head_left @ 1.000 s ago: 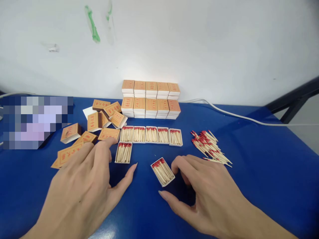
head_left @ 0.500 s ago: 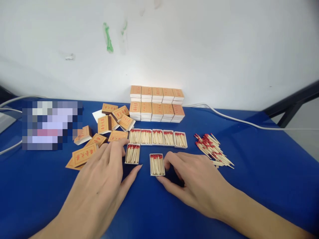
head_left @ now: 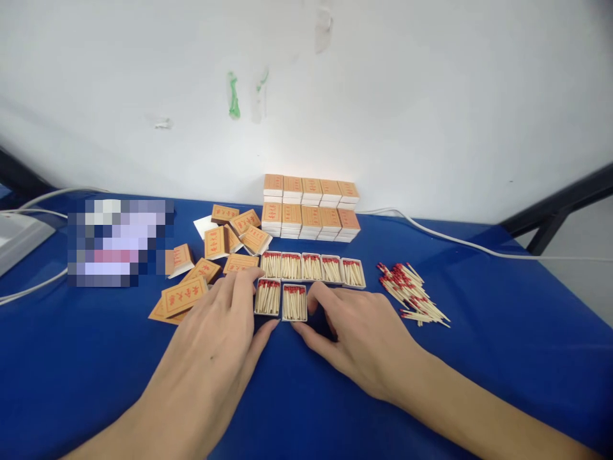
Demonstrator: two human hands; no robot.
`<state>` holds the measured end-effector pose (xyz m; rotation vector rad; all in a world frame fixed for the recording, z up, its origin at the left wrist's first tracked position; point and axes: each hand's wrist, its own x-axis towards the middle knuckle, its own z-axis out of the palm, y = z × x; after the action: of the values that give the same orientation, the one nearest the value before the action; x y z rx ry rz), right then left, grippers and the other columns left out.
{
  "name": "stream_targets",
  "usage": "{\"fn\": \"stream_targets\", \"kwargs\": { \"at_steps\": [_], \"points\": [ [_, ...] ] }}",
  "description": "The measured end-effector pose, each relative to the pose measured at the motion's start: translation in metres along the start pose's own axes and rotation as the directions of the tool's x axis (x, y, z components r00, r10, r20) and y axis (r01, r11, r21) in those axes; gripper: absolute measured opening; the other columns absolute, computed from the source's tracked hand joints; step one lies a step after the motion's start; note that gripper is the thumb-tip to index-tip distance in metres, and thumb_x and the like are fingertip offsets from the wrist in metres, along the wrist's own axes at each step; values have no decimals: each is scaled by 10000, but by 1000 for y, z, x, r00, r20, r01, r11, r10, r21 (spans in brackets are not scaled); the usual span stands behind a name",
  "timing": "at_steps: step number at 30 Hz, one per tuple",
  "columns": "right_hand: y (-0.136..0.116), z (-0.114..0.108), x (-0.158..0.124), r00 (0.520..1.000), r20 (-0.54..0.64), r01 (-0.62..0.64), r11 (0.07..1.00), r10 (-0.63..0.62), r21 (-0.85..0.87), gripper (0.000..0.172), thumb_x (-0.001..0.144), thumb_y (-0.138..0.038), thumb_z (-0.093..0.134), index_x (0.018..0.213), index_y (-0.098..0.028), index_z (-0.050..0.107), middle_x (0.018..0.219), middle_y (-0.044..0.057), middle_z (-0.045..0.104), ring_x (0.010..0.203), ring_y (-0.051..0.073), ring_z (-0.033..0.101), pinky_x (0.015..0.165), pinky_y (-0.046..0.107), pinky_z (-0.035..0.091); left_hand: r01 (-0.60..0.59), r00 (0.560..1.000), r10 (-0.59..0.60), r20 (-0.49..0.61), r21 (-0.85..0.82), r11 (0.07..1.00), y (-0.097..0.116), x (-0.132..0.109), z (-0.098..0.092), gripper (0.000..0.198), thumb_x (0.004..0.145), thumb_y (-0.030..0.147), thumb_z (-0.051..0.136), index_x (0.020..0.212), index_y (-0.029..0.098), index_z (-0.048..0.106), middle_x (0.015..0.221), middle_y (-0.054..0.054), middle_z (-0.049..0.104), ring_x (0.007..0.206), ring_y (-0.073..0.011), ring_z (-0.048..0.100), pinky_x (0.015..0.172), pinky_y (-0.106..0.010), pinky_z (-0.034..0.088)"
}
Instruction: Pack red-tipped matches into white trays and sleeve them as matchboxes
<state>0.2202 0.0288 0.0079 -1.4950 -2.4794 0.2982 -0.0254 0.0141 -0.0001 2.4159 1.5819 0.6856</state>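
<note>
Two inner matchbox trays full of red-tipped matches lie side by side on the blue table, a narrow gap between them. My left hand (head_left: 218,342) bends round the left matchbox tray (head_left: 267,298), its index finger at the upper left corner and its thumb by the lower edge. With index finger and thumb, my right hand (head_left: 357,335) grips the right matchbox tray (head_left: 294,303) at its right side and lower corner. Just behind stands a row of several filled trays (head_left: 311,267), the leftmost near my left index finger.
Stacked closed matchboxes (head_left: 311,220) stand by the wall. Orange matchbox sleeves (head_left: 184,295) are scattered to the left. Loose matches (head_left: 407,291) lie in a pile to the right. A blurred-out object (head_left: 119,239) lies far left, and a white cable (head_left: 445,246) runs along the back right.
My right hand has slid its matchbox tray left and away from me, up beside the other tray. My left hand keeps its place by the left tray. The view has shifted slightly.
</note>
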Motion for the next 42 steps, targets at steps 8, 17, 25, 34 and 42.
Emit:
{"fn": "stream_targets", "kwargs": {
  "at_steps": [8, 17, 25, 34, 42],
  "points": [
    [-3, 0, 5, 1000, 3, -20, 999, 20, -36, 250, 1115, -467, 701, 1053, -245, 602, 755, -13, 745, 661, 253, 749, 615, 342, 307, 5, 1000, -5, 4, -12, 1000, 1, -2, 1, 336, 1150, 317, 579, 1477, 270, 516, 1339, -120, 721, 1208, -370, 755, 976, -582, 635],
    [-3, 1, 6, 1000, 0, -29, 998, 29, -46, 260, 1120, -481, 703, 1063, -247, 606, 750, -17, 748, 667, 255, 767, 612, 343, 320, -3, 1000, 3, -9, 9, 1000, -3, -1, 2, 306, 1161, 345, 576, 1456, 277, 530, 1319, -109, 728, 1169, -361, 755, 951, -571, 639],
    [-4, 2, 6, 999, -21, -48, 997, 47, -52, 282, 1089, -493, 747, 1067, -250, 605, 738, -17, 741, 658, 274, 771, 602, 344, 324, 9, 1000, -9, 16, 10, 1000, -3, -1, -1, 287, 1157, 366, 546, 1436, 302, 558, 1287, -93, 752, 1129, -351, 775, 914, -521, 639],
    [3, -6, -15, 997, -73, -1, 999, -3, -51, 329, 1097, -532, 749, 1117, -233, 614, 750, -15, 747, 542, 222, 685, 539, 329, 380, 100, 973, -87, -214, 49, 994, -14, 33, -44, 529, 1081, 735, 589, 1336, 272, 600, 1272, -105, 732, 1139, -372, 754, 969, -524, 617],
    [18, -2, -31, 988, -153, -2, 1000, 7, 29, 290, 1184, -530, 580, 1126, -249, 620, 732, -27, 709, 530, 196, 661, 519, 304, 446, 261, 959, -232, -160, 191, 946, -84, 76, -59, 324, 1124, 405, 576, 1345, 224, 728, 1279, -105, 778, 1287, -385, 721, 1162, -568, 561]
  ]
}}
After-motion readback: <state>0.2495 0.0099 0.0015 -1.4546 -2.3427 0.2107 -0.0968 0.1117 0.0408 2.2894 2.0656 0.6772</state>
